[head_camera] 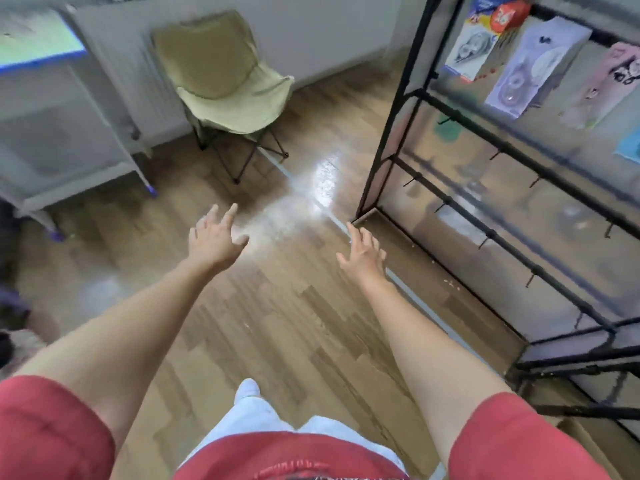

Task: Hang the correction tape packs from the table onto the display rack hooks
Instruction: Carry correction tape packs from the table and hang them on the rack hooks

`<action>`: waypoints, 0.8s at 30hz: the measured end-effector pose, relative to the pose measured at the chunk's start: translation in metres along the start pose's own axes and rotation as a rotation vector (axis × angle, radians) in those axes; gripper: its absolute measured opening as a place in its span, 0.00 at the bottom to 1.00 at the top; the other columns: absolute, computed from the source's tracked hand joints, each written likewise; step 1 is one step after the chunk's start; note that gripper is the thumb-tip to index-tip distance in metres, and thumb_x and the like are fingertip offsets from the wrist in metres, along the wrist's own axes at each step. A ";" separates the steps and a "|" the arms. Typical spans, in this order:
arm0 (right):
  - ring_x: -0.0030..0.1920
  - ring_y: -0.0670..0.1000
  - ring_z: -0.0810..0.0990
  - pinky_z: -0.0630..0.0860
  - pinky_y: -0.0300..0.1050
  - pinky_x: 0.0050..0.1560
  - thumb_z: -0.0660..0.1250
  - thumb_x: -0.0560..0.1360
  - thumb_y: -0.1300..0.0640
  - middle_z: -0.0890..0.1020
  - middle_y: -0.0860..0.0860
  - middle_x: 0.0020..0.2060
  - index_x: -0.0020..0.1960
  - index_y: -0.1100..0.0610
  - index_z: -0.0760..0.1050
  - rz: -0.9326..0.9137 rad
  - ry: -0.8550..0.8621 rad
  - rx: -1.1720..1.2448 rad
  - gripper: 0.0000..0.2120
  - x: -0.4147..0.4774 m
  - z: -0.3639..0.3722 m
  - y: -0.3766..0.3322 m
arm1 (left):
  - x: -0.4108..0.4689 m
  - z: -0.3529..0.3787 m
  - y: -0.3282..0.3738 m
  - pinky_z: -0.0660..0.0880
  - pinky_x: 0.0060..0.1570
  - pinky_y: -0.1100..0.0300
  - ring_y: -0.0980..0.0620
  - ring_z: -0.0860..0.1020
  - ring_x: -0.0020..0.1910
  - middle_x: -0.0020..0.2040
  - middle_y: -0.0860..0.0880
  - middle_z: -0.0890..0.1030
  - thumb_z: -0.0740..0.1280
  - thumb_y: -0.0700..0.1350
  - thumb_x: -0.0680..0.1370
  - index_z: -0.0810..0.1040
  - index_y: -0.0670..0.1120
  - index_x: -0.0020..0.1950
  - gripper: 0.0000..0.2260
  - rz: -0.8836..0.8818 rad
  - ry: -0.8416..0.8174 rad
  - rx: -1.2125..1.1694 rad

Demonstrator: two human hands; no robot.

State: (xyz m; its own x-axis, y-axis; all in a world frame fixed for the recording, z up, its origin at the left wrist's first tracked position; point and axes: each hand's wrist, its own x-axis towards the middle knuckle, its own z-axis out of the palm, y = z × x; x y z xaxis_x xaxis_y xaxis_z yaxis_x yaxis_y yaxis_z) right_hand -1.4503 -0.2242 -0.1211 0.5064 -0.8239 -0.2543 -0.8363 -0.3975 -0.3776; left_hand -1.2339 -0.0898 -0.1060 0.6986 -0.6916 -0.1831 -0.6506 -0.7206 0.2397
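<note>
Both hands are out in front of me and hold nothing. The left hand [216, 239] has its fingers spread and released over the floor [277, 323], and the right hand [363, 252] is just as loose, near the foot of the display rack [415, 95].

The only correction tape packs [533, 67] I can see already hang along the top rail, far right. The rails below them carry bare hooks [440, 206]. No loose pack shows anywhere in view. What I take to be the table [34, 43] sits at the far left, and it is too blurred for me to tell what lies on it.

So I judge the step in hand to be fetching the next pack. I would turn left, reach with the left hand since it is closer, and pinch one pack by its card top so the hanging hole stays free. Then I would bring it back square to an empty hook.

A folding chair [221, 81] stands between table and rack at the far wall, in front of a radiator [138, 81]. I would skirt its splayed legs. The rack's lower hooks jut out at arm height, so the right forearm could catch on them.
</note>
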 end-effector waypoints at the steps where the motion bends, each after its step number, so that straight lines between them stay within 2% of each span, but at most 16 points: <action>1: 0.74 0.57 0.56 0.56 0.54 0.70 0.61 0.79 0.51 0.56 0.56 0.75 0.78 0.51 0.51 -0.040 -0.009 -0.010 0.32 0.001 0.003 -0.016 | -0.004 -0.005 -0.016 0.53 0.72 0.48 0.42 0.54 0.76 0.79 0.44 0.51 0.60 0.55 0.80 0.51 0.54 0.79 0.29 -0.041 0.015 -0.020; 11: 0.74 0.56 0.57 0.54 0.54 0.72 0.61 0.77 0.53 0.58 0.55 0.74 0.77 0.52 0.52 -0.313 -0.109 -0.078 0.31 0.016 0.063 -0.188 | -0.026 -0.046 -0.176 0.49 0.73 0.49 0.44 0.51 0.77 0.79 0.45 0.49 0.60 0.54 0.81 0.51 0.56 0.78 0.29 -0.332 0.078 -0.116; 17: 0.73 0.57 0.57 0.54 0.53 0.71 0.60 0.78 0.53 0.57 0.56 0.75 0.78 0.51 0.50 -0.382 -0.118 -0.093 0.32 0.027 0.101 -0.292 | -0.007 -0.083 -0.281 0.48 0.73 0.48 0.44 0.51 0.77 0.79 0.44 0.49 0.58 0.54 0.81 0.50 0.54 0.79 0.28 -0.415 0.099 -0.138; 24: 0.75 0.55 0.55 0.52 0.52 0.72 0.60 0.79 0.52 0.56 0.56 0.76 0.78 0.51 0.50 -0.449 -0.110 -0.096 0.31 0.055 0.132 -0.383 | 0.029 -0.104 -0.357 0.46 0.74 0.47 0.44 0.49 0.77 0.79 0.45 0.49 0.58 0.52 0.81 0.50 0.54 0.79 0.28 -0.483 0.110 -0.194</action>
State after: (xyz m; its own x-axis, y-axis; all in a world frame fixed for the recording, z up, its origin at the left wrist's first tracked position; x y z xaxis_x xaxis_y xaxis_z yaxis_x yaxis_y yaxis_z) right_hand -1.0741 -0.0641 -0.1077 0.8373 -0.5163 -0.1798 -0.5426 -0.7443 -0.3893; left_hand -0.9507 0.1527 -0.0973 0.9389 -0.2665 -0.2179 -0.1871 -0.9264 0.3267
